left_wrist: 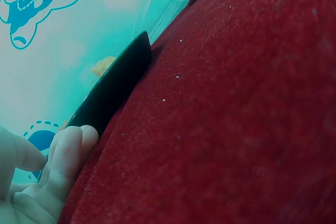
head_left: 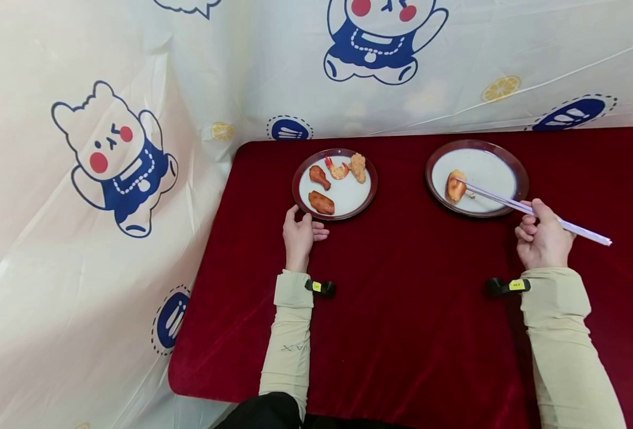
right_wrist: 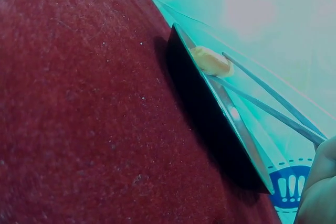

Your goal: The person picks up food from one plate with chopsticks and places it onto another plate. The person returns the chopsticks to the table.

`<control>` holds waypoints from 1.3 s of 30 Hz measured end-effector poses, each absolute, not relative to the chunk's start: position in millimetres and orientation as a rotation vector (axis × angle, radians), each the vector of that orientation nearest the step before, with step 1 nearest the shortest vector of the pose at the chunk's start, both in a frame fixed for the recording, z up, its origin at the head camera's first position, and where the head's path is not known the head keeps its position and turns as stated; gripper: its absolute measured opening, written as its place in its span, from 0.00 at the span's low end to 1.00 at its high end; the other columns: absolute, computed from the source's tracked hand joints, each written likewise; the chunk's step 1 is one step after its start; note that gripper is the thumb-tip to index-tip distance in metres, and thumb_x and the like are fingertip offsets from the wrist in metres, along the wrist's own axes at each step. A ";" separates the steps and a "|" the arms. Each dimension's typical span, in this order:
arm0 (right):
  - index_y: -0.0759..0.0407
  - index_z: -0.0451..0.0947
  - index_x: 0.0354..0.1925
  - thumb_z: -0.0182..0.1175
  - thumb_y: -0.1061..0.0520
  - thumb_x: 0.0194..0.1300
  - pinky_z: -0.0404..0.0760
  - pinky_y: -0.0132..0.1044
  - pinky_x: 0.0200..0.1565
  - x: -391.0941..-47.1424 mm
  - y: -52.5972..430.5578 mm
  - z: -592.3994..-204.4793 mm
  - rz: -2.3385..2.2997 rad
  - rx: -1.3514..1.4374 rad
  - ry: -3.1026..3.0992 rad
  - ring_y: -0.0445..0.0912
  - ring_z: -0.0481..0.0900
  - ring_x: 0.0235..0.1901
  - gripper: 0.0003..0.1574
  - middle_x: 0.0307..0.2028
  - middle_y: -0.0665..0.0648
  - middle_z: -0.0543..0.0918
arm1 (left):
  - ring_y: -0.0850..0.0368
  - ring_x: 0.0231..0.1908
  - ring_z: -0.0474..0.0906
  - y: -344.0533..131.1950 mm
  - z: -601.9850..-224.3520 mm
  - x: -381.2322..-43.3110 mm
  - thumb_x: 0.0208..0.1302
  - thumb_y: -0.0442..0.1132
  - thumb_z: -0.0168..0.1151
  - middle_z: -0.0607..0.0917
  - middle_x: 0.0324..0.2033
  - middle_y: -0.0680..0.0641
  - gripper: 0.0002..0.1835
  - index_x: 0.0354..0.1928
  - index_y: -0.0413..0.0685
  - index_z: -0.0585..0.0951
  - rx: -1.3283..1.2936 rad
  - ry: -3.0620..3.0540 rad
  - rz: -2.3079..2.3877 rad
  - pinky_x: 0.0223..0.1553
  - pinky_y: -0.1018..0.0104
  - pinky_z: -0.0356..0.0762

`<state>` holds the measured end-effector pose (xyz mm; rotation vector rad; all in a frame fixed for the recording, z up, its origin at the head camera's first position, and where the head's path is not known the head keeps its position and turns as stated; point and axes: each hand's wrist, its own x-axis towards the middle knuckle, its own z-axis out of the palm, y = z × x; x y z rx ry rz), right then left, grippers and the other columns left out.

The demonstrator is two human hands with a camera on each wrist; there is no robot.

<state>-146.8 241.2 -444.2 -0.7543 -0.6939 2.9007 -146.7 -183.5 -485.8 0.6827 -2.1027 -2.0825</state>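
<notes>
My right hand (head_left: 546, 237) holds a pair of pale lavender chopsticks (head_left: 541, 213). Their tips meet an oblong golden-brown food piece (head_left: 456, 186) at the left of the brown-rimmed right plate (head_left: 501, 156). In the right wrist view, one chopstick is at the top of the food piece (right_wrist: 211, 61) and the other at its lower side. My left hand (head_left: 299, 237) touches the near-left rim of the left plate (head_left: 348, 199), fingers extended. That plate carries a drumstick (head_left: 319, 177), a chicken wing (head_left: 321, 202), a shrimp (head_left: 339, 170) and a breaded fried piece (head_left: 358, 167).
Both plates stand toward the back of a table with a dark red cloth (head_left: 402, 310). A cartoon-printed white curtain (head_left: 198, 77) hangs behind and to the left. A small crumb (head_left: 472, 195) lies on the right plate. Each wrist wears a black camera.
</notes>
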 end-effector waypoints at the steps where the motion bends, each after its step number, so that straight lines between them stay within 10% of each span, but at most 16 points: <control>1: 0.74 0.81 0.29 0.58 0.66 0.66 0.58 0.29 0.05 -146.9 241.2 -444.1 2.905 -0.754 -0.689 0.44 0.65 0.06 0.11 0.11 0.60 0.73 | 0.57 0.20 0.85 -183.6 -485.6 -146.6 0.72 0.39 0.46 0.84 0.23 0.46 0.28 0.72 0.50 0.59 0.685 -2.103 -2.082 0.29 0.61 0.88; 39: 0.70 0.71 0.35 0.45 0.60 0.75 0.52 0.24 0.10 -164.4 149.7 -424.9 3.329 -0.615 -0.481 0.40 0.61 0.06 0.14 0.13 0.56 0.69 | 0.55 0.22 0.85 -185.2 -486.1 -146.8 0.72 0.39 0.46 0.85 0.25 0.44 0.28 0.72 0.52 0.59 0.703 -2.102 -2.098 0.30 0.61 0.88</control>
